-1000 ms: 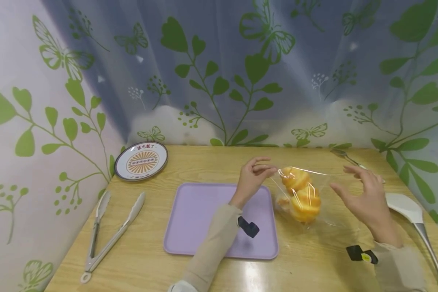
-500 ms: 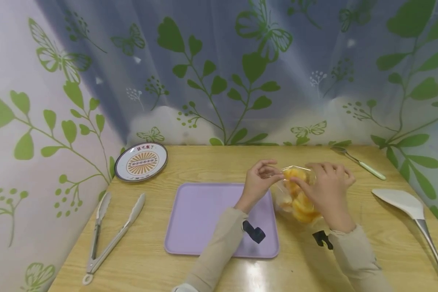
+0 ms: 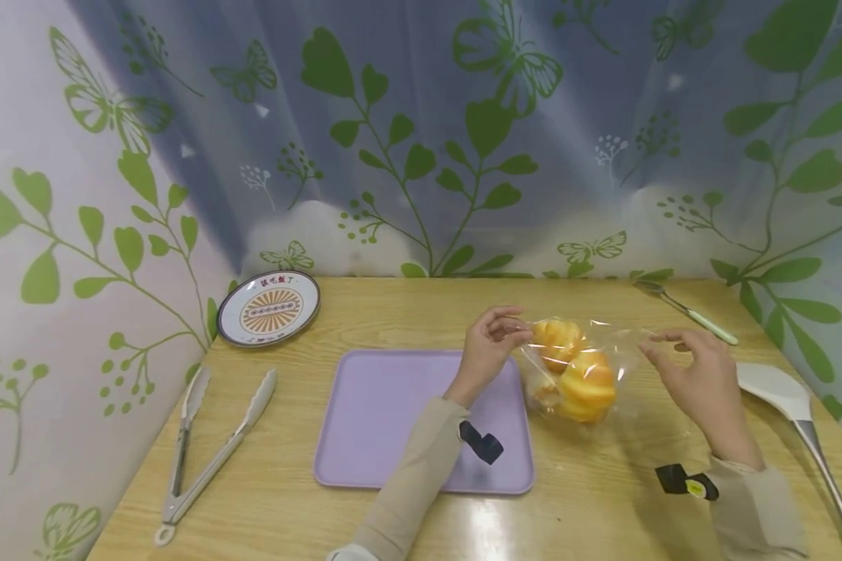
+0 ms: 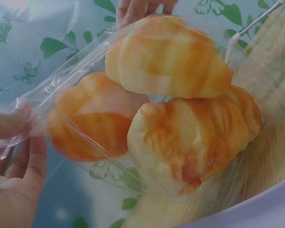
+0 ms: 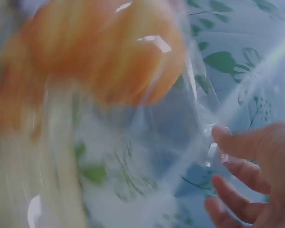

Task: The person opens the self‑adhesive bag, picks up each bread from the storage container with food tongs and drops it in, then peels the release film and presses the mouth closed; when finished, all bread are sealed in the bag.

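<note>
Several golden bread rolls [image 3: 586, 386] lie inside a clear plastic bag [image 3: 620, 347], just right of the purple tray in the head view. My left hand [image 3: 487, 351] pinches the bag's upper left corner between thumb and fingers. At the opposite corner, my right hand [image 3: 702, 386] pinches the film with thumb and forefinger. The left wrist view gives the bread [image 4: 168, 61] up close, with the film stretched across it. In the right wrist view the bag's edge [image 5: 206, 118] runs to the thumb tip, and the lower fingers are spread loosely.
A purple tray [image 3: 393, 413] lies beneath my left forearm. Metal tongs [image 3: 210, 467] stand spread at the left, with a patterned plate [image 3: 270, 308] behind them. On the right are a white rice paddle-like ladle [image 3: 779, 389] and a green-handled spoon [image 3: 709, 323]. A printed curtain backs the table.
My right hand came in from the right to the bag beside the left hand, then drew back right, now pinching the film. The bag's top is spread wider; the left hand stayed near its corner.
</note>
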The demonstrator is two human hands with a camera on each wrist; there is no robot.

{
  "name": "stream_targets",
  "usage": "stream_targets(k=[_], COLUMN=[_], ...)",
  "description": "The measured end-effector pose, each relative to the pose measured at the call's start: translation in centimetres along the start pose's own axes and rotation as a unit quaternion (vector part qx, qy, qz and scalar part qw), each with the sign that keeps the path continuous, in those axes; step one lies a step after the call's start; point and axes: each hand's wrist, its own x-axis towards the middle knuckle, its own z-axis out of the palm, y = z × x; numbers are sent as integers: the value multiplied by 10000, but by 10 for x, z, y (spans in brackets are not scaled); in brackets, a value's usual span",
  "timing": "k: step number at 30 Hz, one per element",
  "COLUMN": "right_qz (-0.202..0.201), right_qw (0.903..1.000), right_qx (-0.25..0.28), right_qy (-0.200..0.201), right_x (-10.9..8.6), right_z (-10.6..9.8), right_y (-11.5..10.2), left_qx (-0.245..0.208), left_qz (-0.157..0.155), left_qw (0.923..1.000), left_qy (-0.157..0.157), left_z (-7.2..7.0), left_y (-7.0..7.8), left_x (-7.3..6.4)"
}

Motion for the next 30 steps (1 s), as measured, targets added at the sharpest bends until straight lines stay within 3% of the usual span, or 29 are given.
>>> stream_targets(k=[5,9,17,22,25,30], right_qz=[891,1104,509,396,627,1318], right_qw=[9895,9856,9808,9779,9732,9612], right_qx=[770,1007,1873,2054,2184,2155], right_qy=[-837,-790,-169,-32,-345,-1112], right_x=[2,-1,-3,-2,-4,-15], right_z=[1,6,7,-4,-9,0], right_y=[7,10,4,-5,-5,13], left_qx=[48,396,984,994,768,620], left_qz=[-104,-285,-67,-101,-124,-773], left_qw=[9999,9988,9951,9950,9970,9949], left_qy=[-113,-95,-33,91,0,-194], left_z=[-1,-2,1,7,11,15], left_y=[-4,-9,1,10,9,-10], left_x=[0,-1,-3,-3,-3,-6])
